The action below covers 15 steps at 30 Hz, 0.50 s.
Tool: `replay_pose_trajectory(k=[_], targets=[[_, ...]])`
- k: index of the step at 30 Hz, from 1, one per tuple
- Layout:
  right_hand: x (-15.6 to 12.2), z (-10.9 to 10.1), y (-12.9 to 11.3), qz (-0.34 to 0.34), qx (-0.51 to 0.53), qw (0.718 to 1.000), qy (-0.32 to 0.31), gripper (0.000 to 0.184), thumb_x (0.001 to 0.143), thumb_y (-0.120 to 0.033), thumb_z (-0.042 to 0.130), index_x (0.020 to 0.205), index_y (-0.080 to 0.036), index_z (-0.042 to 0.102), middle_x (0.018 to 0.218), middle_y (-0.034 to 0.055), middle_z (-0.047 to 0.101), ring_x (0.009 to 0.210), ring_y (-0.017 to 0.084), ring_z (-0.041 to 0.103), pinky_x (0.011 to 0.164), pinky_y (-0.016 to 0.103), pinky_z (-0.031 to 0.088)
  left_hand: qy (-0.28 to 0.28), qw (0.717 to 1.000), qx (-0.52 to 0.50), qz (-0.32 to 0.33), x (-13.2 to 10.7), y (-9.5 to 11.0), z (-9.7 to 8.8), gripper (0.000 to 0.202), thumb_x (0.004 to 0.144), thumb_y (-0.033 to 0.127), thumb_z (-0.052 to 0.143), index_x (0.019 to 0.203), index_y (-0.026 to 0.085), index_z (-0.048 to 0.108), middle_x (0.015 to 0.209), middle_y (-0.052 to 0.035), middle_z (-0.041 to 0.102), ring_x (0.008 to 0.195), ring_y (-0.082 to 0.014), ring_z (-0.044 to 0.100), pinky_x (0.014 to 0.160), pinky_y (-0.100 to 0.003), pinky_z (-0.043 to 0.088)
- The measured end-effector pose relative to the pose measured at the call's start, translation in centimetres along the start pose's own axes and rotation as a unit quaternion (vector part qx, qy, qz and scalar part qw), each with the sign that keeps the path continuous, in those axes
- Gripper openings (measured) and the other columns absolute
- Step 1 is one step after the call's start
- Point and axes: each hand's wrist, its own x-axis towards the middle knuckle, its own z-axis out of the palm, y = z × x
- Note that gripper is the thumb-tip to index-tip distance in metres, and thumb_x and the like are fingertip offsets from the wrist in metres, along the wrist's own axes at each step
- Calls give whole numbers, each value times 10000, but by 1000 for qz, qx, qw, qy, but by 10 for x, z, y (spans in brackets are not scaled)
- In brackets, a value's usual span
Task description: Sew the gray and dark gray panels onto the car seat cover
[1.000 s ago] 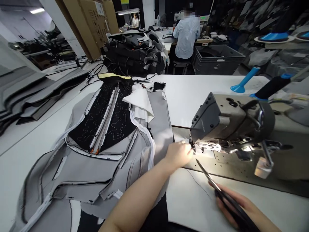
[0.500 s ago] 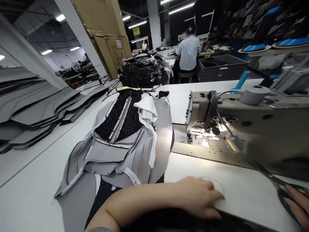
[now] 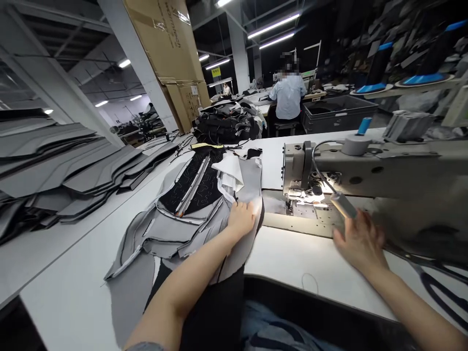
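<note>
My left hand (image 3: pixel 242 219) is on the right part of a sewn grey and black fabric cover (image 3: pixel 173 229), its fingers curled onto the cloth beside a white edging strip. White fabric (image 3: pixel 230 170) lies folded on the cover just beyond that hand. My right hand (image 3: pixel 361 241) is open, fingers apart and empty, over the front of the sewing machine's bed (image 3: pixel 303 223). A pair of black-handled scissors (image 3: pixel 435 287) lies to the right of it. The lit needle area (image 3: pixel 292 204) sits between my two hands.
Stacked grey panels (image 3: pixel 91 170) fill the left side of the white table (image 3: pixel 73 273). Behind are a fabric heap (image 3: pixel 230 122), cardboard (image 3: pixel 168 53), a grey crate (image 3: pixel 340 114) and a seated person (image 3: pixel 288 97). A loose thread (image 3: pixel 310 277) curls near the front edge.
My left hand has moved from the near tabletop forward and left onto the cover. My right hand has let go of the scissors and moved left to the machine bed. The view has shifted.
</note>
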Motion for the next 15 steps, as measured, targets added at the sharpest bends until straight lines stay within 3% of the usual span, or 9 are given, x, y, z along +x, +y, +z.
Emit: replay_pose_trajectory(k=[3, 5, 10, 12, 15], targets=[[16, 10, -1, -6, 9, 1000, 11, 424, 889, -239, 360, 1279, -91, 438, 1405, 224, 296, 1327, 347, 243, 1044, 546, 207, -18, 999, -18, 39, -23, -11, -3, 454, 882, 351, 465, 1252, 90, 503, 1038, -174, 614, 1027, -300, 526, 938, -438, 343], [27, 16, -2, -21, 7, 1000, 7, 428, 878, -217, 356, 1284, -130, 455, 1375, 186, 362, 1310, 330, 274, 1046, 542, 201, -34, 996, -40, 68, -27, -20, -6, 379, 878, 350, 482, 1175, 132, 570, 989, -128, 637, 970, -272, 557, 903, -399, 383], [51, 37, -7, 4, -6, 1000, 9, 303, 841, -217, 364, 955, -107, 622, 1119, 204, 562, 1206, 382, 371, 995, 627, 209, -63, 984, -121, 111, -14, -33, -7, 292, 901, 315, 470, 1136, 195, 593, 1080, -28, 630, 1021, -172, 551, 904, -268, 411], [55, 44, -8, 12, -6, 1000, 12, 274, 829, -222, 371, 844, -118, 624, 1000, 209, 593, 1153, 408, 408, 958, 670, 216, -70, 976, -172, 112, -10, -34, -5, 311, 893, 308, 484, 1159, 179, 582, 1102, -41, 615, 1051, -182, 534, 925, -287, 407], [51, 48, -5, -2, 9, 1000, 9, 270, 837, -235, 372, 841, -143, 626, 951, 201, 594, 1090, 440, 444, 879, 733, 235, -76, 957, -255, 113, -6, -41, -2, 318, 875, 283, 496, 1151, 156, 591, 1061, -69, 611, 1029, -210, 536, 910, -331, 421]])
